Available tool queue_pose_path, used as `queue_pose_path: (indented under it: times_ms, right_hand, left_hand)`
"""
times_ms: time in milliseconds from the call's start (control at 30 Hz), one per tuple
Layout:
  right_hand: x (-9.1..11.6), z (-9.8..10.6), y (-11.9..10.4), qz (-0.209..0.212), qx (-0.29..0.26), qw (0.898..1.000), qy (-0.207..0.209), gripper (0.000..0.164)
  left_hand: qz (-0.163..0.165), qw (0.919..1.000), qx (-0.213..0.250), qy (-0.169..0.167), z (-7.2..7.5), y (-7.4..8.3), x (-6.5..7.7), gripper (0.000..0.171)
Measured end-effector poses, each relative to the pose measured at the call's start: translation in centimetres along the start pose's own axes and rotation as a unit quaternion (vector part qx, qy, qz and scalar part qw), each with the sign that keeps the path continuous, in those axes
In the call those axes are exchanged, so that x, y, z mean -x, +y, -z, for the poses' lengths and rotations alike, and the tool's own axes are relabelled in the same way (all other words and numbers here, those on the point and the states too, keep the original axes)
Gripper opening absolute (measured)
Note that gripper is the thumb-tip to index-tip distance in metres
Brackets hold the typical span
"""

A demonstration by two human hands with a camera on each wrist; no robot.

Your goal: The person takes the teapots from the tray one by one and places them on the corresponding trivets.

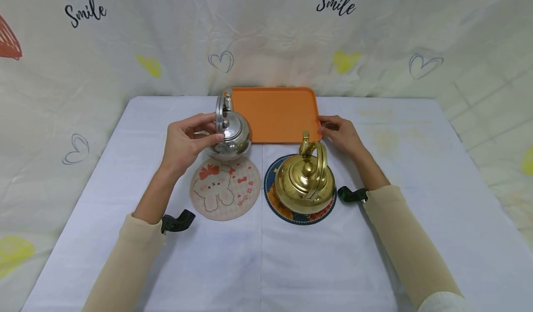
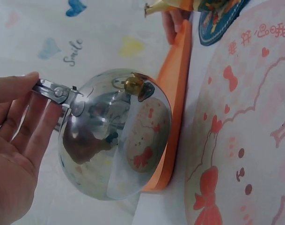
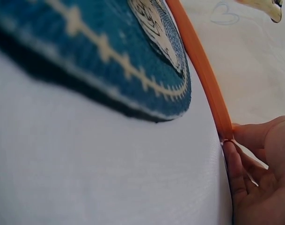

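Observation:
My left hand (image 1: 183,145) grips the arched handle of a shiny silver teapot (image 1: 233,143). In the left wrist view the teapot (image 2: 114,140) hangs off the table, its round body mirroring the surroundings. From the head it overlaps the left end of an orange tray (image 1: 279,115). At that tray's right front corner, my right hand (image 1: 343,136) pinches the rim; the right wrist view has the thumb above the edge and fingers below. A gold teapot (image 1: 304,187) stands on a round blue mat (image 1: 270,194), just in front of the right hand.
Left of the blue mat lies a round pink mat (image 1: 225,194) with a cartoon animal, below the silver teapot. A white cloth (image 1: 233,265) covers the table. Behind the tray hangs a printed curtain (image 1: 270,34).

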State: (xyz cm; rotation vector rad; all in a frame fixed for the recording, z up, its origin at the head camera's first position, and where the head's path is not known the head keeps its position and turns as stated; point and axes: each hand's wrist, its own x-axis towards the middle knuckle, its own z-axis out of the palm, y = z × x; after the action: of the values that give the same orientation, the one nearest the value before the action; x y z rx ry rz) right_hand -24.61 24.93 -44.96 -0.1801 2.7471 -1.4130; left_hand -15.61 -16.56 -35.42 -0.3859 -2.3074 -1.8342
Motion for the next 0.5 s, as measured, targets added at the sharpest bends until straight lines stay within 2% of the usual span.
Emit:
queue_pose_path:
  times_ms: [167, 500]
  right_hand:
    - [0.04, 0.01, 0.09, 0.003, 0.002, 1.0, 0.001, 0.042]
    - [0.15, 0.05, -0.15, 0.005, 0.003, 1.0, -0.001, 0.043]
  left_hand:
    - [0.002, 1.0, 0.004, 0.0, 0.1, 0.21, 0.12, 0.04]
    - [0.02, 0.9995, -0.02, -0.017, 0.46, 0.57, 0.79, 0.039]
